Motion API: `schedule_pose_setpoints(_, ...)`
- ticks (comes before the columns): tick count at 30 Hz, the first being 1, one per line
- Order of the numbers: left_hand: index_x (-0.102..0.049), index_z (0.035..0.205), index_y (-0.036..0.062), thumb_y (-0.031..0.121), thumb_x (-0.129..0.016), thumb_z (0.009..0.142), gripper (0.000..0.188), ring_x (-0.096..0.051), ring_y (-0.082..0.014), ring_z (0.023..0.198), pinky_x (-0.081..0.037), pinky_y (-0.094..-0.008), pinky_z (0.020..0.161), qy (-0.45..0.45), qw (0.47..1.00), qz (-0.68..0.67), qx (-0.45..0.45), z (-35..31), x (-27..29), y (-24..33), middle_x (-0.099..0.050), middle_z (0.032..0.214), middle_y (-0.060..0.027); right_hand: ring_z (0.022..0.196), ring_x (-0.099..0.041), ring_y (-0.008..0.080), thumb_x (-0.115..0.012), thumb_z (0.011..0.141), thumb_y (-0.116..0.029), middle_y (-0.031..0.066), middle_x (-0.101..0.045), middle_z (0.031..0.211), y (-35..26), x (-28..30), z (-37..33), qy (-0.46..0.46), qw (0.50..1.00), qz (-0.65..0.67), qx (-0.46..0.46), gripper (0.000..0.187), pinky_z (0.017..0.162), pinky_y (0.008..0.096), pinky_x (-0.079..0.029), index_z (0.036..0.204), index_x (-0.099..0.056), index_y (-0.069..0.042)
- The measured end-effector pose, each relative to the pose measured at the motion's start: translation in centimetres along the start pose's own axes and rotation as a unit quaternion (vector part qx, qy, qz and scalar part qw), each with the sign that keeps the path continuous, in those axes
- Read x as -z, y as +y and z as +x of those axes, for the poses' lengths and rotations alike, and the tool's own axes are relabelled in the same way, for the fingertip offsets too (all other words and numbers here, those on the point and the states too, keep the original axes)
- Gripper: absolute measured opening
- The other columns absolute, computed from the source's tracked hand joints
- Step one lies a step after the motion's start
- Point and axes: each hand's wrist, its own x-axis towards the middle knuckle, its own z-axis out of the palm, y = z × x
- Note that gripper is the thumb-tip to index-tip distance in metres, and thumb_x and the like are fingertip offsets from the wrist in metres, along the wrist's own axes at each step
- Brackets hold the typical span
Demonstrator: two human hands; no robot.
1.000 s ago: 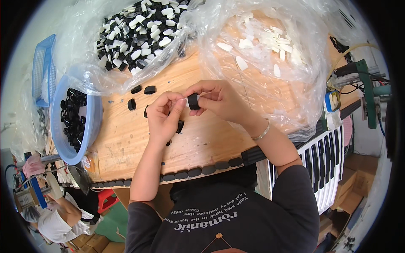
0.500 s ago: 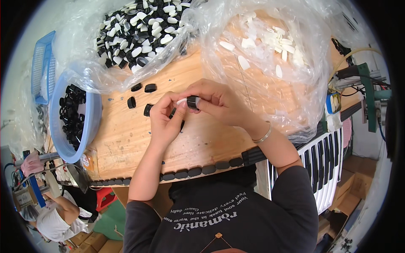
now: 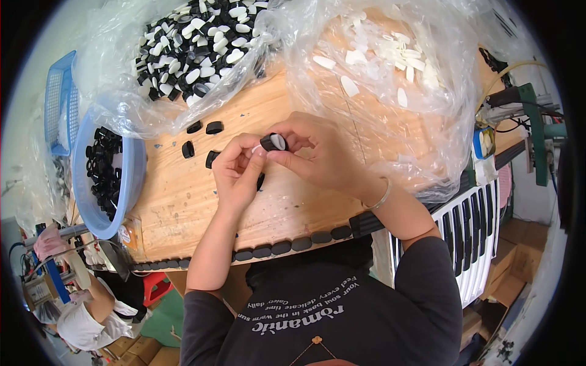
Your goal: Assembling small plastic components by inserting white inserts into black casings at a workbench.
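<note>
1. While both my hands are meeting over the middle of the wooden table (image 3: 183, 207), I'm pinching a small black cap (image 3: 273, 143) in my right hand (image 3: 317, 160), thumb and fingers clamped on its sides.
2. A white oval insert (image 3: 278, 141) is sitting in the cap's open face; I can't tell whether it's fully seated.
3. My left hand (image 3: 237, 174) is closing in from the other side, fingertips touching the cap's edge and gripping something small and white against it; too small to tell what.
4. I'm judging this as the fitting step: insert going into cap, not yet pressed home.
5. The next move is probably calling for a square thumb press on the insert, right hand bracing the cap so it isn't twisting.
6. Loose black caps (image 3: 204, 139) are lying on the table just beyond my left hand.
7. A clear bag of mixed black and white pieces (image 3: 195, 49) is sitting at far left, a clear bag of white inserts (image 3: 390, 55) at far right.
8. A blue bowl of black caps (image 3: 107, 174) is sitting at the table's left edge, well apart from my hands.
</note>
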Motion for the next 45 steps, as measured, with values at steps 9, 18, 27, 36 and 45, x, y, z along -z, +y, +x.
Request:
schedule_pose_setpoints(9, -0.060, 0.101, -0.0036, 0.001, -0.059, 0.091, 0.011, -0.056, -0.0047, 0.079, -0.045, -0.0173, 0.070, 0.049, 0.997, -0.046, -0.032, 0.1, -1.7, 0.2, -0.064, 0.092, -0.0034, 0.071, -0.062, 0.0142, -0.071, 0.078, -0.003, 0.0079, -0.061, 0.084, -1.0, -0.1, -0.3, 0.048, 0.994, -0.057, 0.079, 0.023, 0.066, 0.0233, -0.052, 0.101, -0.067, -0.001)
schedule_pose_setpoints(18, -0.060, 0.099, -0.0030, -0.001, -0.059, 0.091, 0.009, -0.056, -0.0081, 0.084, -0.045, -0.0191, 0.075, 0.012, 0.997, 0.016, -0.080, 0.4, -0.5, -0.3, -0.062, 0.099, -0.0067, 0.069, -0.057, 0.0056, -0.062, 0.085, 0.000, 0.0043, -0.062, 0.083, -0.5, 0.3, -0.3, 0.042, 0.998, 0.037, 0.011, 0.017, 0.057, 0.0213, -0.045, 0.102, -0.067, 0.001)
schedule_pose_setpoints(27, -0.060, 0.097, -0.0003, -0.004, -0.065, 0.079, 0.019, -0.059, -0.0214, 0.085, -0.047, -0.0315, 0.077, 0.060, 0.928, 0.308, -0.201, 0.6, -0.2, -1.0, -0.061, 0.098, -0.0137, 0.064, -0.061, 0.0111, -0.061, 0.085, 0.002, 0.0080, -0.063, 0.076, 0.4, 0.0, -0.3, 0.069, 0.992, -0.083, 0.069, 0.011, 0.056, 0.0243, -0.048, 0.095, -0.065, 0.001)
schedule_pose_setpoints(36, -0.068, 0.091, 0.0033, -0.001, -0.068, 0.065, 0.027, -0.053, -0.0299, 0.090, -0.043, -0.0377, 0.076, -0.002, 0.760, 0.492, -0.424, 1.2, -1.2, 1.7, -0.059, 0.104, -0.0135, 0.066, -0.064, 0.0257, -0.062, 0.082, 0.002, 0.0110, -0.064, 0.081, 0.1, -0.6, -0.7, 0.103, 0.949, -0.261, 0.141, 0.017, 0.055, 0.0306, -0.050, 0.097, -0.057, -0.003)
schedule_pose_setpoints(45, -0.066, 0.085, 0.0056, -0.001, -0.066, 0.063, 0.023, -0.052, -0.0308, 0.094, -0.043, -0.0407, 0.080, -0.006, 0.730, 0.559, -0.393, 1.3, -0.9, 2.1, -0.059, 0.104, -0.0115, 0.060, -0.059, 0.0277, -0.060, 0.082, 0.002, 0.0101, -0.057, 0.074, -0.1, -0.9, -0.8, 0.102, 0.954, -0.247, 0.138, 0.011, 0.052, 0.0344, -0.046, 0.089, -0.054, -0.003)
